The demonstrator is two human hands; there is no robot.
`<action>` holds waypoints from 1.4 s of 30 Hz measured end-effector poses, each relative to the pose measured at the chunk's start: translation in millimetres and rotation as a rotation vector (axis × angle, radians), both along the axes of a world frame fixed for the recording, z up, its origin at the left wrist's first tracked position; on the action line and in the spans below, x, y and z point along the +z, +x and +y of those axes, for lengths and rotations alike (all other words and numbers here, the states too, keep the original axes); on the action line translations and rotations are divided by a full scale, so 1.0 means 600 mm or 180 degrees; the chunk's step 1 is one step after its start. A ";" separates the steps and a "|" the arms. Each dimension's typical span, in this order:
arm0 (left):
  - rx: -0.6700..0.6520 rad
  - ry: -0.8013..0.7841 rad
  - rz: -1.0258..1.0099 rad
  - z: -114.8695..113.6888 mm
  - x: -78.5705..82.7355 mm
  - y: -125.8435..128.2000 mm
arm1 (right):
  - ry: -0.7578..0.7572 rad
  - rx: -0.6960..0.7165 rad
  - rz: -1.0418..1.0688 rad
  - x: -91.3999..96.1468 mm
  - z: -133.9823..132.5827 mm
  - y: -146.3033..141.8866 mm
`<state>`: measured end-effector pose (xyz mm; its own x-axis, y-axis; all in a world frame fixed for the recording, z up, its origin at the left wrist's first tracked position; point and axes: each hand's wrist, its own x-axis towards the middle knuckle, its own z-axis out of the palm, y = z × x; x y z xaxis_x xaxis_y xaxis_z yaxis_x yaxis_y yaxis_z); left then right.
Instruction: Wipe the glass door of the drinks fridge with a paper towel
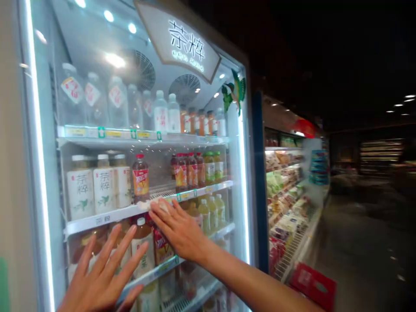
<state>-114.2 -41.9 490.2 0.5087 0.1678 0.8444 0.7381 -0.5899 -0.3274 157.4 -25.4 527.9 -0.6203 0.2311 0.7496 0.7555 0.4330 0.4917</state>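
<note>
At the centre of the view, one right hand (186,232) lies flat with straight, unclenched fingers over one white cloth (143,205), pressed to the glass front (159,167) of a lit drinks cooler (53,173). The cloth sits at ten o'clock of that hand's knuckles; the thumb is hidden, so I cannot tell whether it pinches the cloth. One left hand (102,277), at eight o'clock from the right, has spread, loose fingers, clasping nothing; whether it touches the glass I cannot tell.

Measured from the right hand, one lone red-capped bottle (141,177) stands at eleven o'clock, and three white-labelled bottles (104,184) at ten. At twelve is a cluster of at least four more red-capped drinks (181,173), with two green-capped bottles (209,167) in front at one o'clock. Three pale bottles (212,213) show between two and three.

High at twelve o'clock hang one lettered sign (186,47) and, behind it, two fan grilles (185,86); four orange-brown bottles (201,123) line the shelf below. One green bird decoration (234,91) is at one o'clock, and one red box (313,286) at four, outside the cooler.
</note>
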 end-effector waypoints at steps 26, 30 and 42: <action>0.1050 0.0979 -0.0340 0.076 0.239 -0.052 | 0.0641 0.0924 -0.0818 0.257 0.112 -0.115; 0.1067 0.0917 -0.0405 0.072 0.248 -0.047 | 0.0821 0.0318 0.0190 0.344 0.121 -0.102; 0.1212 0.0759 -0.0578 0.076 0.294 0.017 | 0.0915 0.0100 0.0375 0.361 0.131 -0.031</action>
<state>-104.0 3.8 666.5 0.2896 0.1044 0.9514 0.9447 -0.1908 -0.2666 138.9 53.1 744.6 -0.5288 -0.0186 0.8486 0.8030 0.3128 0.5073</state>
